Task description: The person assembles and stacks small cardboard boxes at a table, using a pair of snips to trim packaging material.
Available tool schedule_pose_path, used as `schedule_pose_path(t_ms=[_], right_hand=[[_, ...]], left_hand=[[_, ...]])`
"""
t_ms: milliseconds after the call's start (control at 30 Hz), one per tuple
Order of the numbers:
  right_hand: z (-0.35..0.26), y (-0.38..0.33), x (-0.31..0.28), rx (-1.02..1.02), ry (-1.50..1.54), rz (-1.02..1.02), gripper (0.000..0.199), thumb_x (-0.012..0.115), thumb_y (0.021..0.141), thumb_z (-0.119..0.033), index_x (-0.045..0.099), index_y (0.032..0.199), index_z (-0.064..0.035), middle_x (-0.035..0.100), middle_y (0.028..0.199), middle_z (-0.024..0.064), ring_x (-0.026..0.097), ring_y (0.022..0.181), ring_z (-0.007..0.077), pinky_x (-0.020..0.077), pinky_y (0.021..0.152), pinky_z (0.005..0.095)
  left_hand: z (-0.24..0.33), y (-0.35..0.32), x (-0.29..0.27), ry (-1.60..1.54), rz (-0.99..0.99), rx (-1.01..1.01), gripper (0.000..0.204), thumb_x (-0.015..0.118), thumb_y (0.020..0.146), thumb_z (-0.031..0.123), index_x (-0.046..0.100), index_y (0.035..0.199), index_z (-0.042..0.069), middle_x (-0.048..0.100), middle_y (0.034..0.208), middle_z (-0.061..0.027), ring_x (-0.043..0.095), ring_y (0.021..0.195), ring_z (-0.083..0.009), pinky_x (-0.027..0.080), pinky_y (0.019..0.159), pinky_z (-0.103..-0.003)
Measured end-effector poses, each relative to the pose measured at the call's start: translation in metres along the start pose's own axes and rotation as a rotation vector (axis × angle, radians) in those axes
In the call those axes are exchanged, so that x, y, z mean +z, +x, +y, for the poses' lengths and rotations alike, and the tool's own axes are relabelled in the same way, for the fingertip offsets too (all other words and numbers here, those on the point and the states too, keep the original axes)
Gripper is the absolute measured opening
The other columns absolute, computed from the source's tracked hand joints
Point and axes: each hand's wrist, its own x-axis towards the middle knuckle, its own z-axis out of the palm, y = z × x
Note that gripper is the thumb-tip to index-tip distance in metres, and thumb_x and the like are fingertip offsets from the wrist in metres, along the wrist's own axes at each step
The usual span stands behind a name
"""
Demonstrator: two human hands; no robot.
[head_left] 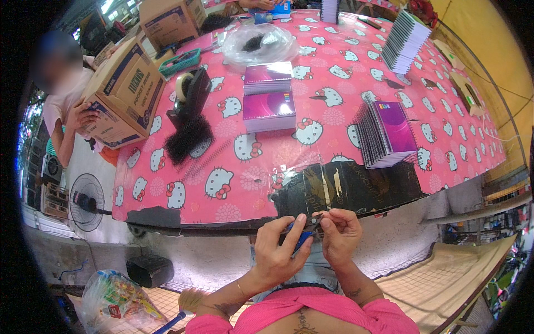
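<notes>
A: Looking at the hands first: the left hand (276, 250) and the right hand (337, 234) meet just below the edge of the surface (389, 72), over the person's lap. The left grip is clamped on a small blue tool (302, 239), thumb and fingers wrapped round it. The right grip pinches together at the tool's metal tip; whether a wire sits between those fingertips is too small to tell.

B: So which step does this look like?

A: Judging by the pile of black spiral coils (188, 142) and the stacks of purple spiral notebooks (385, 133) on the pink cat-print cloth, it reads as a fiddly preparation step at the tool itself, held off the surface, not yet binding work on a notebook.

B: And the next move?

A: It likely calls for steady fingertips and a firm left hold, since the part is tiny. A second person at the far left holds a cardboard box (123, 92), well apart from these hands.
</notes>
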Motion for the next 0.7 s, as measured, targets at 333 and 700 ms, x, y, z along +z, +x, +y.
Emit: schedule_pose_path(t_ms=[333,700], right_hand=[[0.000,0.000,0.001,-0.012,-0.003,-0.004,0.027,0.068,0.090,0.009,0.061,0.114,-0.0012,0.073,0.105,0.0191,0.072,0.098,0.0245,0.0581,0.089,0.0346],[-0.008,0.006,0.007,0.003,0.178,0.044,0.025,0.067,0.091,0.008,0.061,0.114,-0.0007,0.073,0.104,0.0189,0.073,0.097,0.0263,0.0586,0.092,0.0403]], left_hand=[[0.002,0.002,0.001,0.001,-0.001,0.033,0.051,0.080,0.078,0.008,0.066,0.127,0.000,0.064,0.103,-0.0149,0.063,0.083,-0.0277,0.053,0.071,-0.037],[-0.006,0.008,-0.007,-0.081,0.061,-0.140,0.047,0.075,0.082,0.004,0.064,0.127,-0.001,0.061,0.106,-0.0172,0.063,0.091,-0.0300,0.054,0.077,-0.039]])
